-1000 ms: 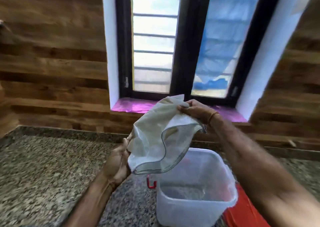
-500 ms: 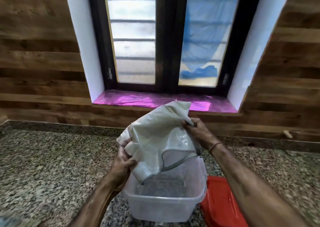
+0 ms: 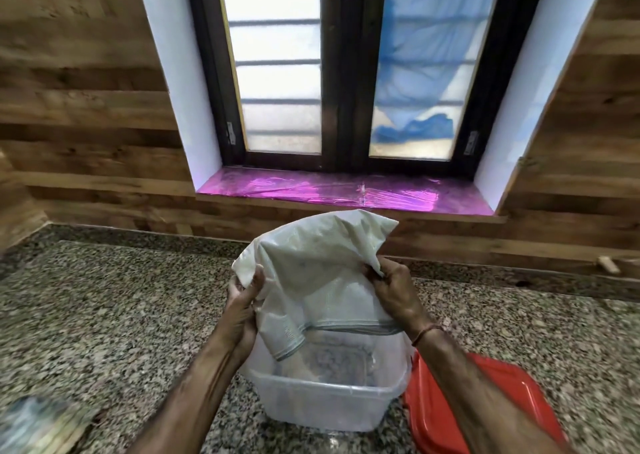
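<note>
Together we held the crumpled white bag (image 3: 322, 270) just above the clear tub (image 3: 322, 408), its grey-hemmed edge hanging over the opening. Our left hand (image 3: 242, 311) pinched its left edge and our right hand (image 3: 398, 294) clutched its right fold. A red lid (image 3: 502, 401) lay just beside the tub, and the speckled worktop (image 3: 121, 315) stretched wide leftward and back to the wooden wall (image 3: 86, 142).

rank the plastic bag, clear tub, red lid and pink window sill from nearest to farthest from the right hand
1. plastic bag: pinched by the right hand.
2. clear tub: just below it.
3. red lid: lying to the tub's right.
4. pink window sill: far back, beyond the bag.
</note>
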Demonstrator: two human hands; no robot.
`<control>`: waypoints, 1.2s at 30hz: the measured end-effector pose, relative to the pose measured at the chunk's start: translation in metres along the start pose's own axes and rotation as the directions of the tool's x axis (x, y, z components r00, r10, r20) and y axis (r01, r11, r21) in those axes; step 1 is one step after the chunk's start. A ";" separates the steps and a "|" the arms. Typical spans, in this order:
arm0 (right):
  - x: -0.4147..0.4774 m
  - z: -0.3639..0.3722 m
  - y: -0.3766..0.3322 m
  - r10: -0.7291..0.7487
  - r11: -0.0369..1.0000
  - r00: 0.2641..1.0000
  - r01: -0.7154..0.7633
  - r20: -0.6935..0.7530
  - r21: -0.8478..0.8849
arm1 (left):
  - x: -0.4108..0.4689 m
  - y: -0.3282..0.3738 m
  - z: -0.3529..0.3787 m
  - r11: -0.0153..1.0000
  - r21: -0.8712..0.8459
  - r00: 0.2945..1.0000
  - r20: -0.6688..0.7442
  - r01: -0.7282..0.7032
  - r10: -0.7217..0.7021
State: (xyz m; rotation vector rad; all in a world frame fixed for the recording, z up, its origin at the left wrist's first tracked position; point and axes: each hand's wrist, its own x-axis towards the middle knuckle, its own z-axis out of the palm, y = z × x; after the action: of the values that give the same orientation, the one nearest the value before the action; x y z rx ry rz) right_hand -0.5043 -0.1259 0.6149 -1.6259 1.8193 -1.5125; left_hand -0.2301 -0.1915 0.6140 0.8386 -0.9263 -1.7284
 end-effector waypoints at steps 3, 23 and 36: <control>-0.004 -0.002 -0.006 -0.079 0.996 0.997 0.079 0.003 -0.037 | 0.001 0.010 0.005 0.995 -0.019 0.995 0.017 0.095 -0.095; -0.022 -0.022 -0.031 0.221 0.783 0.914 -0.374 0.340 0.496 | 0.002 -0.001 -0.006 0.993 0.082 0.996 -0.020 -0.089 0.090; -0.018 -0.007 -0.039 0.327 0.646 0.869 -0.492 0.370 0.584 | -0.014 0.013 -0.023 0.996 0.051 0.988 0.139 -0.080 0.072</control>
State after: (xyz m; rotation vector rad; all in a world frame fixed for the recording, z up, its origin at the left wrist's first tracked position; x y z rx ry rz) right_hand -0.4818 -0.1000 0.6421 -0.9023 1.1846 -1.4337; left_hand -0.2010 -0.1860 0.6166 0.7179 -1.0895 -1.7169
